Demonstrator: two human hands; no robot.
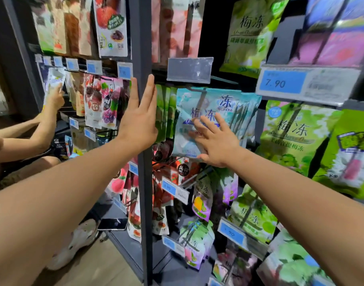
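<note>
My left hand is raised flat with straight fingers against the dark upright post of a snack rack, holding nothing. My right hand lies with spread, straight fingers on the front of a light-blue snack pouch that hangs on a peg with several like it behind. Neither hand grips anything. A row of green pouches hangs just left of the blue ones, partly hidden by my left hand.
Large green pouches and a 7.90 price tag fill the right. An empty clear tag holder sticks out above the blue pouches. Another person's hand holds a packet at the left rack. A shoe and a phone lie low.
</note>
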